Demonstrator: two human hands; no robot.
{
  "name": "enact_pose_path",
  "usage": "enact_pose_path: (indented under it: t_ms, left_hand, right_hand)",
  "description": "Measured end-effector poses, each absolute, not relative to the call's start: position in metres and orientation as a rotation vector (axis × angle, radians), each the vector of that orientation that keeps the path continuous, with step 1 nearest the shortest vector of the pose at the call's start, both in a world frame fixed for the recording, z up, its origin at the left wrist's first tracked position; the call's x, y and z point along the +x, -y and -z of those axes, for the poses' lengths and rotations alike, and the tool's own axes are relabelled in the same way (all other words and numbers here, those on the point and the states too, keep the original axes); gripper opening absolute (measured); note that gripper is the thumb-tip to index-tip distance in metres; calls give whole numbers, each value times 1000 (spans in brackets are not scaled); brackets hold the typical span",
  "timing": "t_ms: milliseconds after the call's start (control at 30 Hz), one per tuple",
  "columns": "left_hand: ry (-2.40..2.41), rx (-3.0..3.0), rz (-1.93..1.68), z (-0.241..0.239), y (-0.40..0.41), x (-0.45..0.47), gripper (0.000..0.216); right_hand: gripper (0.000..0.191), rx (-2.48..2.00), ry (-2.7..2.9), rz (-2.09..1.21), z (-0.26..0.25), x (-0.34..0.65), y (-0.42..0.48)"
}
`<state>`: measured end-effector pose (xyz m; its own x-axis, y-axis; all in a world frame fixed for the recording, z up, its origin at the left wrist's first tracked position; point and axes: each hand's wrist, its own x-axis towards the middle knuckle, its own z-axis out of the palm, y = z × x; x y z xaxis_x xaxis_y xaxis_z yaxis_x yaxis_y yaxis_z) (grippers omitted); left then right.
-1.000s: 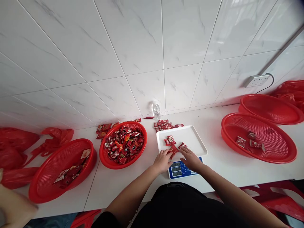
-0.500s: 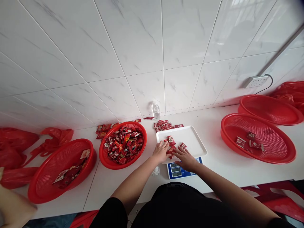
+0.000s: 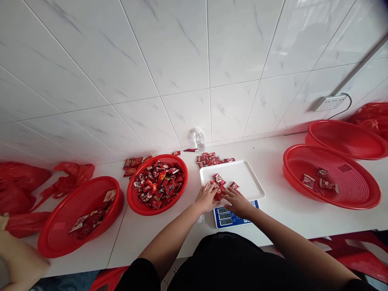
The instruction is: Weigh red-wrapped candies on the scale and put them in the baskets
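Left hand (image 3: 206, 198) and right hand (image 3: 240, 203) flank the red-wrapped sweets (image 3: 218, 180) on the white plastic tray (image 3: 242, 178) atop the blue digital scale (image 3: 226, 217), penning them together: right fingers (image 3: 228, 194) flat and spread, left fingers (image 3: 210, 188) curled, grip unclear.

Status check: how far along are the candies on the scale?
Looks done: a few packets lie in the nearer right basket. In hand: the left hand and right hand touch a small cluster of candies on the white tray atop the scale. Left, probably: the middle basket is heaped with candies; a loose pile sits behind the tray.
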<state>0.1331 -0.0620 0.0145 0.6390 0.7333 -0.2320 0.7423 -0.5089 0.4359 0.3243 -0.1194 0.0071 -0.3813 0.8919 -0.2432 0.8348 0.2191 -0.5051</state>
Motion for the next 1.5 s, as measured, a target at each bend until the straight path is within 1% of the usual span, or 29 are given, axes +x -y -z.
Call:
enact_pose_path:
  t_ms: [133, 333, 500, 600, 667, 733, 833, 933, 1067, 1233, 1500]
  left_hand:
    - [-1150, 2367, 33, -15, 65, 133, 63]
    - [-1124, 2396, 78, -14, 68, 132, 57]
    - [-1123, 2412, 79, -12, 70, 132, 59]
    - [-1132, 2411, 86, -12, 71, 133, 58]
    - [-1139, 2425, 117, -12, 72, 133, 57]
    - [-1145, 2453, 159, -12, 73, 134, 58]
    - [-1156, 2492, 196, -11, 75, 137, 59]
    - [-1179, 2495, 220, -10, 76, 139, 57]
    - [-1195, 2481, 245, -11, 77, 140, 56]
    - [-1211, 2455, 256, -14, 78, 139, 61]
    - [-1274, 2465, 233, -13, 78, 144, 62]
  right_hand:
    - [49, -1666, 2376, -862, -5, 325, 120]
    - [51, -1650, 2372, -841, -1, 325, 120]
    - [52, -1631, 2370, -839, 0, 326, 121]
    - [47, -1617, 2357, -810, 0, 327, 120]
    - [40, -1624, 2335, -752, -2, 327, 116]
    - [38, -1649, 2320, -684, -4, 326, 109]
    - [44, -1685, 2378, -647, -11, 321, 96]
    - [52, -1712, 2477, -718, -17, 314, 81]
    - [48, -1739, 2499, -817, -17, 307, 68]
    - [51, -1806, 2446, -866, -8, 314, 63]
    - [54, -1905, 2278, -855, 2, 336, 77]
